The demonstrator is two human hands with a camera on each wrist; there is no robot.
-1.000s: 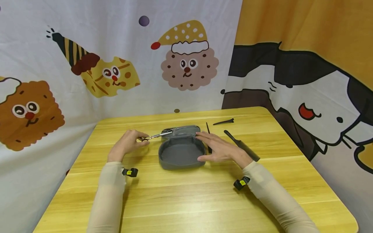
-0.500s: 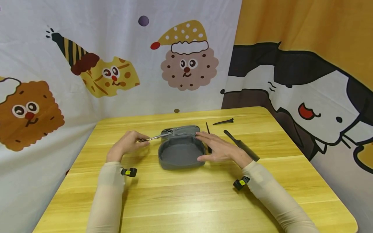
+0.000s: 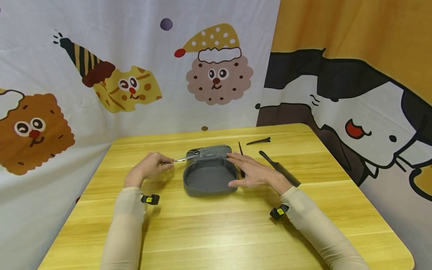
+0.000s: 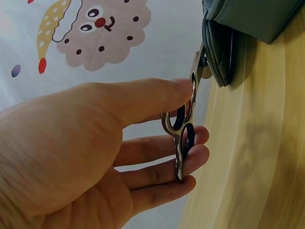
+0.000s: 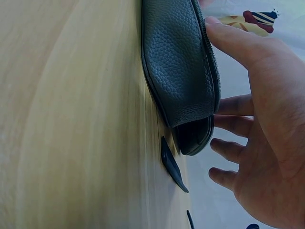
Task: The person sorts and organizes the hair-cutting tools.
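Observation:
In the left wrist view my left hand [image 4: 71, 143] pinches metal scissors [image 4: 178, 143] by the handles, thumb on one side and fingers on the other. Their blades point right, to the raised lid [image 3: 217, 151] of a grey zip case [image 3: 212, 190]; where the tips end is hard to see. A small shiny ring-like piece [image 3: 195, 151] shows at the lid's left part. My right hand [image 3: 251, 171] rests at the case's right rim with fairly straight fingers. The right wrist view has the thumb touching the zip edge and some fingers near the lid.
A black comb [image 3: 285, 173] lies right of the right hand. Behind it is a black hair clip [image 3: 259, 141]. Another slim black item [image 3: 240, 147] is partly hidden by the right hand. A printed curtain [image 3: 135, 56] hangs behind the wooden table [image 3: 209, 232].
The scissors have turned slightly in my left hand, and their blades sit a little differently at the lid. My right hand and the case look unmoved.

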